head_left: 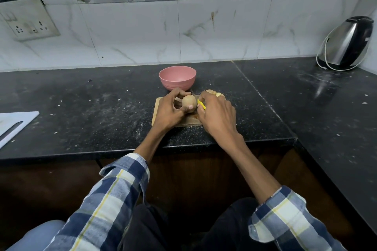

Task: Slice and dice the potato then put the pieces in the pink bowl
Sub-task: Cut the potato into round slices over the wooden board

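A tan potato [188, 102] sits on a small wooden cutting board [158, 115] in the middle of the black counter. My left hand [170, 111] grips the potato from the left, thumb under its front. My right hand [216, 113] holds a knife by its yellow handle [201, 104], just right of the potato; the blade is mostly hidden. Pale cut potato pieces [213, 93] lie on the board behind my right hand. The pink bowl [177, 77] stands empty just beyond the board.
A steel electric kettle [346, 44] with a white cord stands in the far right corner. A white board [12, 124] lies at the left edge. The counter's front edge [142, 150] runs below my wrists. A wall socket [28, 21] is upper left.
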